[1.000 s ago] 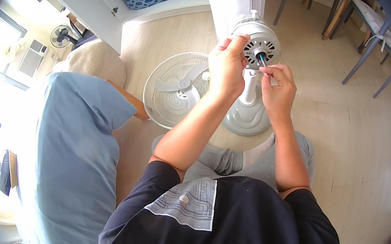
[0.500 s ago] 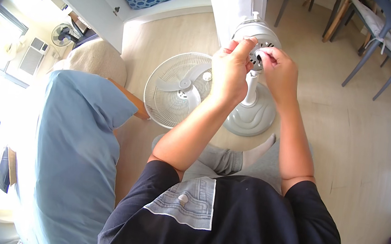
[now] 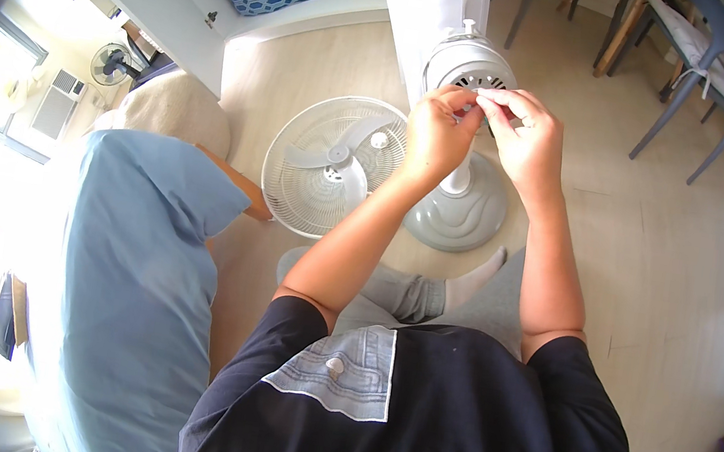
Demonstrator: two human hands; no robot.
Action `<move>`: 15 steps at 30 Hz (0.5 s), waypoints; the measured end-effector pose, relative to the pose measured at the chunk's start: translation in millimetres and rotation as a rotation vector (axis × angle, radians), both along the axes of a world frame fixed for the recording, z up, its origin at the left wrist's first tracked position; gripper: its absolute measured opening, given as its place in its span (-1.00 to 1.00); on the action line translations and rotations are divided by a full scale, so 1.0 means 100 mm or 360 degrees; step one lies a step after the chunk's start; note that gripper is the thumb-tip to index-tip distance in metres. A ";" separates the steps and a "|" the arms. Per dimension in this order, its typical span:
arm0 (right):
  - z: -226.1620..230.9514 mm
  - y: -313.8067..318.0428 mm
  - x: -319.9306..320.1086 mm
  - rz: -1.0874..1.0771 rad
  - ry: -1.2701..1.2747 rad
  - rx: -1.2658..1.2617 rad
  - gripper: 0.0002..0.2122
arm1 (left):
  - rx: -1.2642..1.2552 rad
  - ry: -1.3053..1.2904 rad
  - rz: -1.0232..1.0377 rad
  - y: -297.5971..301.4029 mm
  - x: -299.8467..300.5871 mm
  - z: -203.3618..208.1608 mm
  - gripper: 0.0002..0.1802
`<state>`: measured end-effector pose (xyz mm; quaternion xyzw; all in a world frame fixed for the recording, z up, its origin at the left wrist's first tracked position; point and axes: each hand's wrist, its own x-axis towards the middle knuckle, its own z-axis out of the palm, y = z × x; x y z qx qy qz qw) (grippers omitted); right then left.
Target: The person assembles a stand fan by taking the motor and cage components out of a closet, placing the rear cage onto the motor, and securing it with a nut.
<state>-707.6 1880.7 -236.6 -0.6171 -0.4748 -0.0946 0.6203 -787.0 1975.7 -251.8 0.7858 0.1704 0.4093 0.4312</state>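
Both hands raised together in front of the fan motor (image 3: 466,63), a grey round housing with vent slots on top of a white pole (image 3: 456,179). Left hand (image 3: 435,135) has fingers curled, thumb and forefinger pinched at the front of the motor; what sits between them is too small to tell. Right hand (image 3: 527,138) meets it from the other side, fingertips (image 3: 491,99) pressed together on a small white piece right at the motor's face. The fingertips of the two hands touch or nearly touch; cannot tell which. The motor sits just behind the fingertips, partly covered by them.

Below the hands, the pole runs down into a round grey base (image 3: 465,217) on the wooden floor (image 3: 652,267). Left of the left hand's fingers, near the base, a white round fan grille (image 3: 311,191) lies flat on the floor with the blades (image 3: 341,144) resting in it. Under the forearms, the person's legs in grey trousers and a socked foot (image 3: 474,283) lie just beside the base.

Well apart to the left of the fingers, a blue cushion (image 3: 122,285) and a beige pillow (image 3: 170,111). Well beyond the fingers on the right, grey chairs (image 3: 709,62).
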 end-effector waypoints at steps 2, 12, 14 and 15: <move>-0.04 -0.03 -0.02 -0.0023 0.0099 0.0049 -0.91 | -0.0048 -0.0048 0.0049 0.01 0.00 0.02 -0.86; -0.42 -0.01 -0.19 -0.0324 0.0381 -0.0130 -0.88 | -0.0696 -0.0197 -0.0065 0.11 0.05 -0.02 -0.83; -0.41 0.01 -0.17 -0.0320 0.0293 -0.0106 -0.89 | -0.0698 -0.0171 -0.0046 0.11 0.05 -0.02 -0.82; -0.42 0.01 -0.17 -0.0316 0.0249 -0.0096 -0.90 | -0.0729 -0.0195 -0.0054 0.11 0.05 -0.02 -0.82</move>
